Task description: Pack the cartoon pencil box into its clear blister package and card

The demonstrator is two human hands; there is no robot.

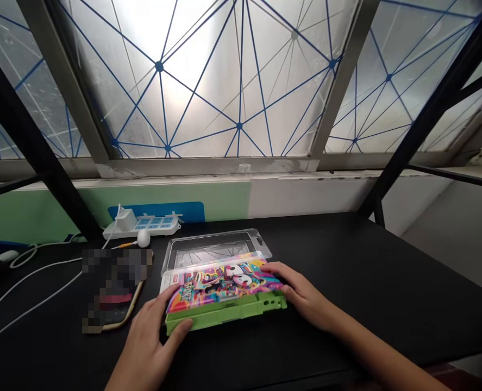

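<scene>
A pencil case (228,288) with a colourful cartoon lid and a bright green side is held between my two hands, its near edge tilted up toward me. My left hand (151,331) grips its left end, thumb on the green side and fingers over the lid. At the right end, my right hand (301,293) has its fingers on the lid's corner and the thumb at the green edge. Just behind the case lies a clear plastic blister package (212,247), partly hidden by it. Whether the case touches the package cannot be made out.
To the left lies a phone-like device (118,293), its screen blurred. A white power strip (159,225) with a plugged-in adapter (126,219) stands by the wall, its white cables (41,269) crossing the black table (367,282). Dark metal posts (407,136) slope at both sides.
</scene>
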